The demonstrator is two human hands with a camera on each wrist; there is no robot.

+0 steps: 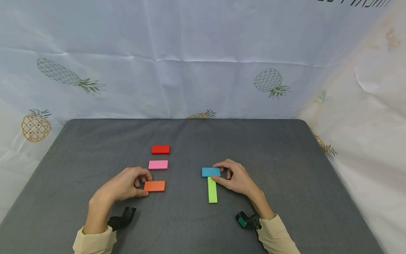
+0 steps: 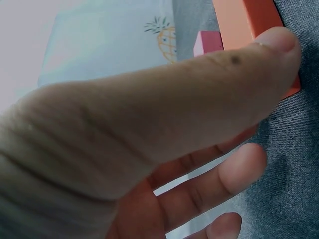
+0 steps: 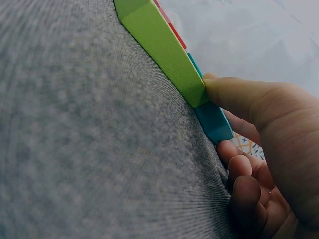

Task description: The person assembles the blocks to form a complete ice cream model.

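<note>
My left hand [image 1: 125, 183] pinches an orange block [image 1: 154, 186] by its left end, thumb on the near edge and index finger on the far edge. In the left wrist view the thumb presses on the orange block [image 2: 234, 22]. My right hand [image 1: 236, 176] holds a blue block [image 1: 209, 171] at its right end between thumb and index finger. A lime green block [image 1: 212, 190] lies lengthwise below the blue one, its far end against it. In the right wrist view the thumb tip touches where the green block [image 3: 159, 55] meets the blue block [image 3: 214, 122].
Beyond the orange block lie a pink block [image 1: 158, 165] and, farther back, a red block [image 1: 160, 150]. A dark grey cloth [image 1: 269, 141] covers the table. Behind it hangs a white sheet [image 1: 206, 35] printed with pineapples. Each wrist wears a black camera mount [image 1: 122, 219].
</note>
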